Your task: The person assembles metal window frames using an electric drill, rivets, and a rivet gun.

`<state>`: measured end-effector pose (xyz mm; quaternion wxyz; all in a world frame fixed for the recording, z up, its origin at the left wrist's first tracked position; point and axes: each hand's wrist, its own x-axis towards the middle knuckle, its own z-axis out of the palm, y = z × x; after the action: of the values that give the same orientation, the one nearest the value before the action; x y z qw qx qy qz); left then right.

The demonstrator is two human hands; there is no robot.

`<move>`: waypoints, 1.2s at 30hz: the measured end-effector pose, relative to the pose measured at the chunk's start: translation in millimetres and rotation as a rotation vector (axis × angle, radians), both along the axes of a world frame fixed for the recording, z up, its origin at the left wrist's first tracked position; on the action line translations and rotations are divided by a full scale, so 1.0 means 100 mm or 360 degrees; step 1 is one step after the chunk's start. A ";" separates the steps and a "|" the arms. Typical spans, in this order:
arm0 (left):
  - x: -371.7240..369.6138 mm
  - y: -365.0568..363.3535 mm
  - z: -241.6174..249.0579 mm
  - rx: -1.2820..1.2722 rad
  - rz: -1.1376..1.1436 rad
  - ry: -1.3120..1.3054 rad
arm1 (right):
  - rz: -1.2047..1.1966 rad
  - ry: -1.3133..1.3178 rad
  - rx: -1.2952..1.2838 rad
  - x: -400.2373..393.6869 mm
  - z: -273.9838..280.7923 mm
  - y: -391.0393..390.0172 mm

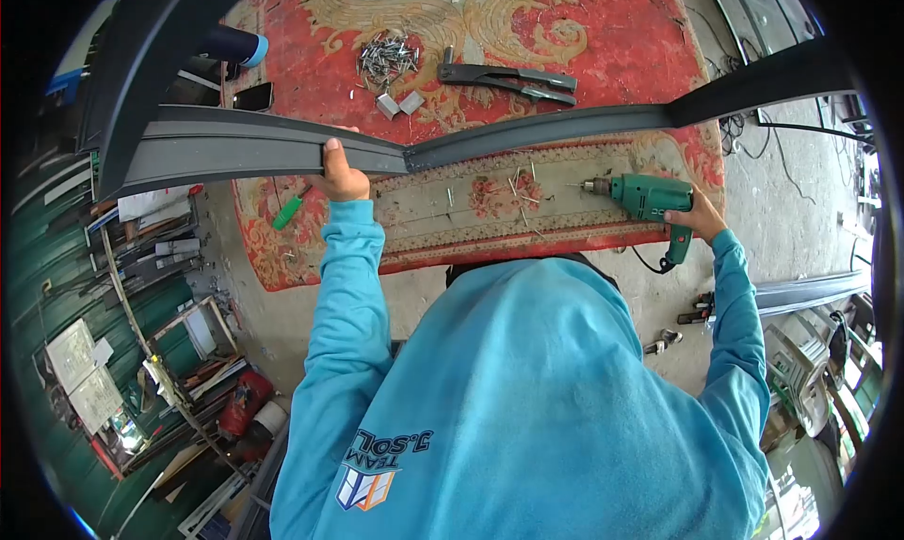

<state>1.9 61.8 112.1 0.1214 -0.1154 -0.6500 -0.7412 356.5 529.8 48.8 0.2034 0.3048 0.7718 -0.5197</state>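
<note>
My left hand (pixel 344 175) is closed on the edge of a dark grey metal frame (pixel 245 151), with the thumb on its near face. Long bars of the frame run across the table and bend at a corner near the middle. My right hand (pixel 699 218) grips a green power drill (pixel 650 197) by its handle. The drill's thin bit points left, close to several loose pop rivets (pixel 524 190) on the cloth. Beyond the frame lie a black hand riveter (pixel 508 80), a heap of rivets (pixel 386 60) and small metal blocks (pixel 399 105).
A red patterned cloth (pixel 640 32) covers the table. A green-handled screwdriver (pixel 288 212) lies left of my left arm, and a phone (pixel 254 97) sits behind the frame. Metal offcuts and a wooden frame (pixel 193 328) crowd the left floor. Cables (pixel 786 163) trail at right.
</note>
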 end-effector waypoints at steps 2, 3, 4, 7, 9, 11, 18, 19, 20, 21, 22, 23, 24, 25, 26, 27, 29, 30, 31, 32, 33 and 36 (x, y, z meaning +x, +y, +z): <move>0.01 0.02 0.00 0.0022 0.0029 -0.0019 | -0.0116 -0.0073 -0.0416 0.03 0.04 -0.10; 0.02 0.01 0.00 0.0010 0.0021 -0.0013 | -0.0120 -0.0078 -0.0433 0.11 0.00 -0.10; 0.01 0.00 0.01 -0.0002 0.0011 -0.0001 | -0.0311 -0.0131 -0.0715 0.20 -0.06 -0.07; -0.04 -0.04 -0.02 -0.0058 -0.0054 0.0091 | -0.0629 -0.0075 -0.1268 0.41 -0.37 -0.16; -0.03 -0.08 -0.02 -0.0178 -0.0045 0.0058 | -0.1050 0.0038 -0.1558 0.31 -0.09 -0.53; -0.03 -0.10 0.00 -0.0330 -0.0037 0.0037 | -0.1053 0.0014 -0.1651 0.25 0.01 -0.66; -0.02 -0.04 0.01 -0.0186 0.0001 0.0073 | -0.0750 0.0239 -0.1371 0.28 0.24 -0.88; 0.00 -0.02 0.03 -0.0157 -0.0012 0.0042 | -0.0723 0.0296 -0.1361 0.17 0.37 -0.94; 0.01 -0.03 0.03 -0.0147 0.0005 0.0049 | -0.0696 0.0349 -0.1351 0.04 0.51 -1.00; 0.01 -0.04 0.01 -0.0130 -0.0013 0.0053 | -0.0649 0.0332 -0.1304 -0.16 0.73 -1.05; 0.01 -0.04 -0.01 -0.0111 -0.0032 0.0057 | -0.0629 0.0337 -0.1290 -0.36 0.86 -1.11; 0.03 0.00 0.04 -0.0097 -0.0052 0.0098 | -0.0515 0.0274 -0.1117 -0.57 0.95 -1.17; 0.05 0.02 0.06 -0.0078 -0.0033 0.0113 | -0.0400 0.0214 -0.0942 -0.79 1.01 -1.23; 0.06 0.03 0.08 -0.0087 -0.0052 0.0111 | -0.0332 0.0180 -0.0911 -1.00 1.03 -1.31; 0.07 0.03 0.09 -0.0102 -0.0069 0.0104 | -0.0263 0.0139 -0.0883 -1.20 1.03 -1.39; 0.04 0.02 0.04 -0.0082 -0.0041 0.0179 | -0.0235 0.0142 -0.0873 -1.39 1.02 -1.50; 0.08 0.03 0.04 -0.0056 -0.0027 0.0143 | -0.0174 0.0248 -0.0916 -1.71 0.96 -1.64; 0.08 0.03 0.05 -0.0044 -0.0043 0.0094 | -0.0144 0.0252 -0.0906 -1.81 0.90 -1.66; 0.07 -0.01 0.07 -0.0122 -0.0122 0.0124 | -0.0157 0.0250 -0.0974 -1.88 0.82 -1.70; 0.09 -0.02 0.08 -0.0117 -0.0095 0.0125 | -0.0172 0.0244 -0.1041 -1.93 0.76 -1.73; 0.10 0.01 0.09 -0.0091 -0.0088 0.0146 | -0.0170 0.0233 -0.1033 -1.96 0.73 -1.75; 0.10 0.02 0.06 -0.0057 -0.0061 0.0165 | -0.0121 0.0163 -0.1000 -2.00 0.64 -1.81</move>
<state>12.4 63.7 117.7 0.1386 -0.1682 -0.6536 -0.7248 156.0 348.7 112.6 0.2289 0.2292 0.5708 -0.7545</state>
